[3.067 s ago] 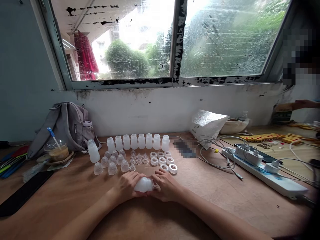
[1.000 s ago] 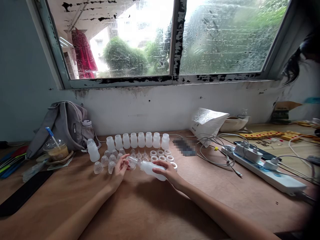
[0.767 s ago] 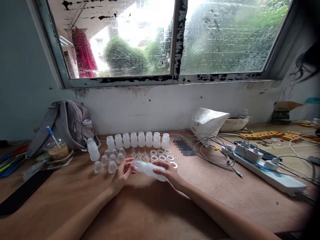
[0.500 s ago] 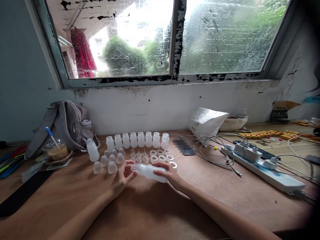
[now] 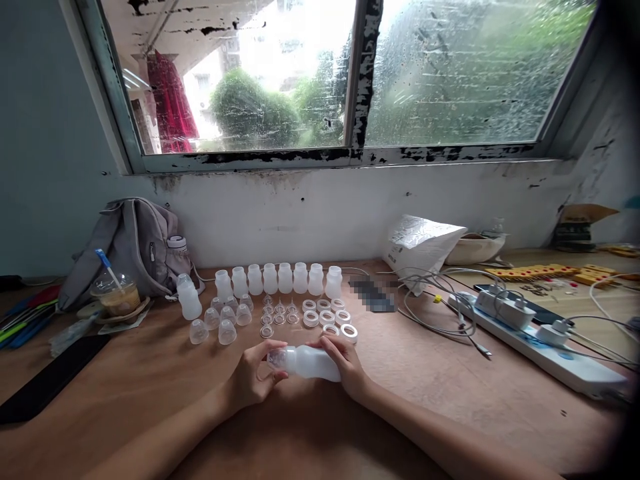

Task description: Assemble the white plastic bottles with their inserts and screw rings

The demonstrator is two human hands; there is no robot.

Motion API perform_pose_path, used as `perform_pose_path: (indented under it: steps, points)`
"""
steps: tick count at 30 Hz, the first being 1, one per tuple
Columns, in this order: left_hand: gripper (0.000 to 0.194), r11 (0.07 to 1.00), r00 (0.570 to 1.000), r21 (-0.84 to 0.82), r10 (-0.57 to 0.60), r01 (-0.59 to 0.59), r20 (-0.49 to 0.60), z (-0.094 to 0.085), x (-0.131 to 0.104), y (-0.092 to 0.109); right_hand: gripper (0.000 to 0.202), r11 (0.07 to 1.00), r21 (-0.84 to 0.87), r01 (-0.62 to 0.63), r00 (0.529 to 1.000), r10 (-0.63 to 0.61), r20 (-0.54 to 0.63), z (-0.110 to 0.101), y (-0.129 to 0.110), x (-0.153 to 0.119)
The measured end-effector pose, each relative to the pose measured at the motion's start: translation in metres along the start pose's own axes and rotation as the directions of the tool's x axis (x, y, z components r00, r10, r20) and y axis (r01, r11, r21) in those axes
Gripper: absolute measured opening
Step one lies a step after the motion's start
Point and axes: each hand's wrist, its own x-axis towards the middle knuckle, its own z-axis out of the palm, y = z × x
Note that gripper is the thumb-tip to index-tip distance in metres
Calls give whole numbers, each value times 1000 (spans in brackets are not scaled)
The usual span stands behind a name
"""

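Note:
A frosted white bottle (image 5: 316,363) lies sideways between my hands, low over the wooden table, its clear cap (image 5: 281,359) pointing left. My left hand (image 5: 257,373) grips the cap end with fingers above and thumb below. Wrapped round the bottle's body is my right hand (image 5: 345,363). Behind them are a row of open frosted bottles (image 5: 285,279), several clear domed caps (image 5: 227,332), clear nipples (image 5: 267,331) and white rings (image 5: 349,333). One capped bottle (image 5: 189,297) stands to the left of the row.
A drink cup (image 5: 119,297) and grey backpack (image 5: 143,247) are at the left, above a black strip (image 5: 55,377). On the right lie cables (image 5: 430,313), a white power strip (image 5: 545,347) and a silvery white bag (image 5: 423,247). A pixelated dark object (image 5: 373,295) lies behind the rings.
Both hands have brought the bottle slightly nearer to me. The cap now sits closer against the bottle's neck, and the view has shifted a little.

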Motion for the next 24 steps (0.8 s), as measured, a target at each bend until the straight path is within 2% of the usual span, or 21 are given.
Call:
perform_pose_path:
  steps: [5,7,10,13,15,17,19,21,24]
  points:
    - [37,998,999,16,54,-54,-6,0,-1,-1,43,1000,-20,8,1000,-7,17,-1,0,-3]
    - [36,1000,1000,-27,17,-16,8,-2,0,1,40,1000,-15,5,999,-4,54,-2,0,-1]
    - [35,959,985,-225,-169,174,41,-4,7,6,34,1000,15,-19,995,18,99,-1,-1,5]
    - [36,823,926,-437,-371,364,72,-5,17,10,29,996,51,-78,995,74,73,4,-1,9]
    - [36,750,885,-513,-463,418,46,-7,24,11,29,993,58,-103,994,100,42,8,1,10]
    - [37,727,863,-532,-506,435,15,-12,32,12,28,990,74,-123,992,121,32,10,3,10]
    - [39,761,869,-487,-494,429,-5,-26,42,13,28,983,115,-140,990,137,36,11,6,9]
    - [41,837,892,-383,-447,392,-66,-49,55,16,28,979,149,-141,990,138,33,9,8,8]
    - [44,951,909,-88,-308,296,-281,-100,81,20,28,982,136,-127,992,127,14,6,12,9]
